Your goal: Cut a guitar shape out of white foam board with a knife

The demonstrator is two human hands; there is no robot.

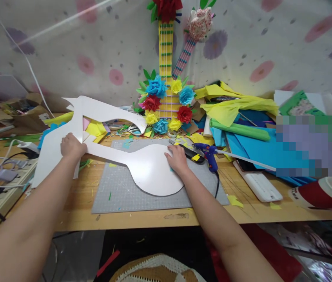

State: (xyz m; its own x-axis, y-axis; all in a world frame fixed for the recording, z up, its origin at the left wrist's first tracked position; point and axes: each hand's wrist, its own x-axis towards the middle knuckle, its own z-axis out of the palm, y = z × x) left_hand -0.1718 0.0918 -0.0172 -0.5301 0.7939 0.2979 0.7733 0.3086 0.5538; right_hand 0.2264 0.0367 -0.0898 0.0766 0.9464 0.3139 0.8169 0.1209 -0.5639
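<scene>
A white guitar-shaped board cutout (pixel 154 168), with a round body and a narrow neck, lies across the grey cutting mat (pixel 107 196). My left hand (pixel 73 145) is closed around the far left end of its neck, where it meets white offcut pieces (pixel 52 152). At the right edge of the round body, my right hand (pixel 177 158) grips the board with thumb and curled fingers; part of the grip is hidden. Just beyond those fingers lies a black and yellow utility knife (pixel 193 154). Another curved white offcut (pixel 104 111) rises behind the neck.
A blue hot glue gun (pixel 209 154) lies at the mat's right, beside a white power bank (pixel 262 187) and a red-and-white paper cup (pixel 321 194). Flower-trimmed yellow guitar (pixel 166 51) stands at the back. Scissors (pixel 138 130), coloured paper (pixel 251 141) and power strips (pixel 21 172) surround the mat.
</scene>
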